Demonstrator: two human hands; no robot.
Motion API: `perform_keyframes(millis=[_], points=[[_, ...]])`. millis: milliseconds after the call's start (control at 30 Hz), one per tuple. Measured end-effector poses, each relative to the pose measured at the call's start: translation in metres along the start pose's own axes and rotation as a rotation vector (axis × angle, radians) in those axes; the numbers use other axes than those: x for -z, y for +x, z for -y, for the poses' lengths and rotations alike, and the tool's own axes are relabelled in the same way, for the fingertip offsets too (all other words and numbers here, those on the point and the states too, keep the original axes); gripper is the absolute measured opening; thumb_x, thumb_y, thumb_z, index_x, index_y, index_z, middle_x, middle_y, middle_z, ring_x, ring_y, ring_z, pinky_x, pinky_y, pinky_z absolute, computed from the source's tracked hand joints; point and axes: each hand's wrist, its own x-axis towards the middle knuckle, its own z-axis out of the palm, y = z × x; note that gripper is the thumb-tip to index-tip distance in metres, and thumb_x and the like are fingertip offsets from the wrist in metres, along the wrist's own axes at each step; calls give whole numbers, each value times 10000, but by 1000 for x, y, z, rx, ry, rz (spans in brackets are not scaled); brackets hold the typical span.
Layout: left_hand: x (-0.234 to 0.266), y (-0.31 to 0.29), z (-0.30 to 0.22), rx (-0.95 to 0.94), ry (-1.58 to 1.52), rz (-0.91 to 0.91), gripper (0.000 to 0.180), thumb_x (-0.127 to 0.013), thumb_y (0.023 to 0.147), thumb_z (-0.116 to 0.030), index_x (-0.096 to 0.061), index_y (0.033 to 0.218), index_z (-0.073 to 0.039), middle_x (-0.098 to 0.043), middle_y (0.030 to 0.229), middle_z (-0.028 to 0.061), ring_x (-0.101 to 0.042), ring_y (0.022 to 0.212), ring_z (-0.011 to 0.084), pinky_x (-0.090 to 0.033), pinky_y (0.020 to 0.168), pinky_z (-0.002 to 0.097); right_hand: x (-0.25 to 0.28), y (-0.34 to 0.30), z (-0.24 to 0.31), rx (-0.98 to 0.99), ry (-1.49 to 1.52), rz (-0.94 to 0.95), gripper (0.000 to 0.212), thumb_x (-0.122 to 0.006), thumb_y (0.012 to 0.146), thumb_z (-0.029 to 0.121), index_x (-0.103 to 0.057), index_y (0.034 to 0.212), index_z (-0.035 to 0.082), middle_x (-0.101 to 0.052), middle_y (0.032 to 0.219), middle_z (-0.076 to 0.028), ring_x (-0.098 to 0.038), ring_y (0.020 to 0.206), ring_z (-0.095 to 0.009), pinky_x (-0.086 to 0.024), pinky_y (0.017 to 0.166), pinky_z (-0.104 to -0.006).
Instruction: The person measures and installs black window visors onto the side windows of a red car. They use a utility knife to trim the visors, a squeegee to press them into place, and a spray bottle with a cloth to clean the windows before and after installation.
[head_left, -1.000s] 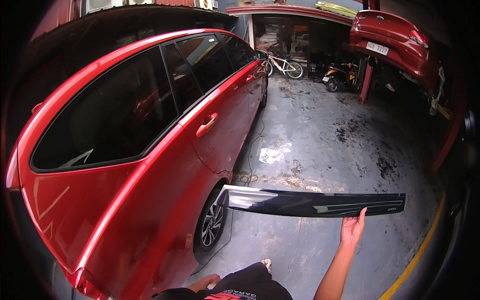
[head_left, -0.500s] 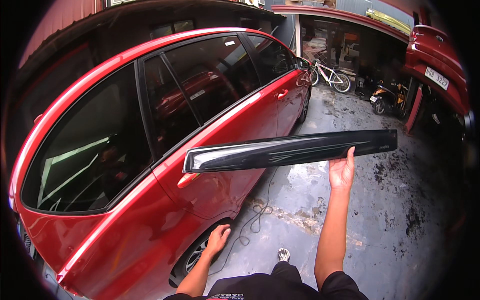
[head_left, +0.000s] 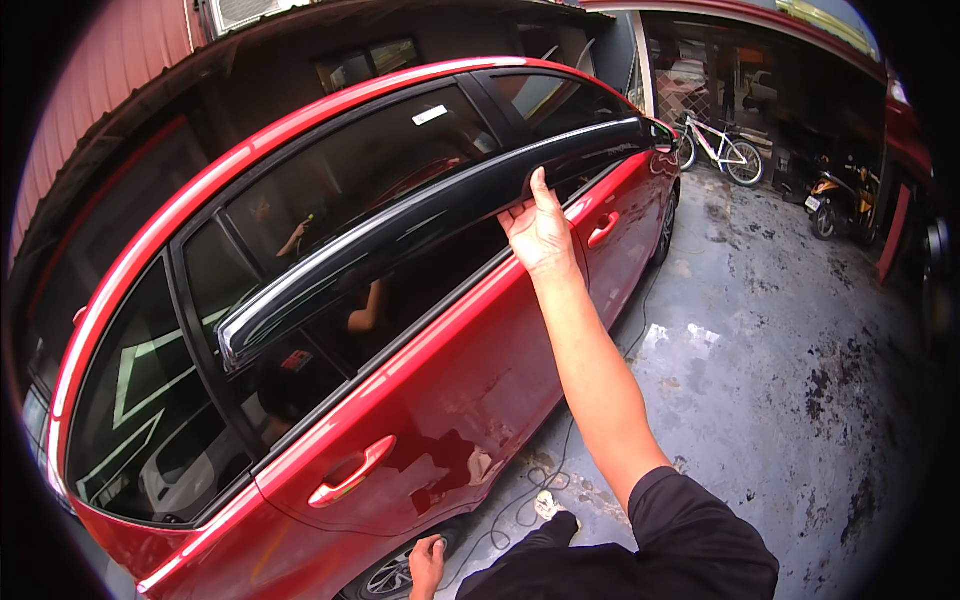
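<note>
My right hand (head_left: 540,228) grips a long, dark, glossy window visor (head_left: 440,205) by its lower edge, thumb on the near face and fingers behind. The visor has a bright chrome strip along its upper edge. It is held up slantwise in front of the side windows of a red car (head_left: 520,370), its near end beside the rear door's window frame. Whether it touches the car, I cannot tell. My left hand (head_left: 427,562) hangs low near the car's rear wheel (head_left: 390,575), with its fingers curled and no object visible in them.
Two red door handles (head_left: 352,470) stick out from the car's side. A thin black cable (head_left: 500,520) lies looped on the worn grey floor (head_left: 740,400) by my foot. Farther off stand a white bicycle (head_left: 722,150) and a motor scooter (head_left: 838,200).
My right hand has carried the visor up and left, from over the floor to in front of the car windows. My view has shifted closer to the car; my left hand sits lower in it.
</note>
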Motion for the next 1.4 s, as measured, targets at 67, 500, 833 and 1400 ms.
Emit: perform_keyframes(millis=[67, 500, 833, 1400], points=[[5, 40, -61, -116, 72, -164, 190, -647, 955, -132, -725, 1068, -1, -701, 972, 170, -702, 919, 305, -542, 836, 383, 4, 50, -33, -52, 33, 20, 257, -772, 929, 329, -650, 1081, 163, -693, 1092, -26, -646, 1098, -218, -536, 982, -432], [150, 284, -312, -634, 288, -1250, 334, -626, 949, 12, -628, 1282, 36, -634, 1204, 168, -616, 1032, 250, -510, 877, 332, -31, 226, -167, -357, 230, 266, 289, -752, 935, 349, -687, 1077, 106, -746, 1036, -65, -708, 991, -237, -584, 927, -409], [278, 360, -367, -487, 561, -1638, 627, -647, 984, -409, -535, 1407, 39, -557, 1396, 219, -523, 1300, 380, -398, 1112, 460, -41, 283, -209, -405, 229, 163, 372, -758, 925, 296, -654, 1193, 59, -696, 1188, -107, -656, 1128, -264, -553, 1039, -473], [309, 405, -396, -458, 857, -1723, 395, -688, 967, -371, -711, 1254, -99, -711, 1232, 132, -646, 1147, 334, -473, 1007, 440, -58, 260, -203, -445, -62, 280, 453, -541, 1053, 432, -572, 1216, 11, -687, 1105, -155, -695, 1005, -312, -625, 826, -497]])
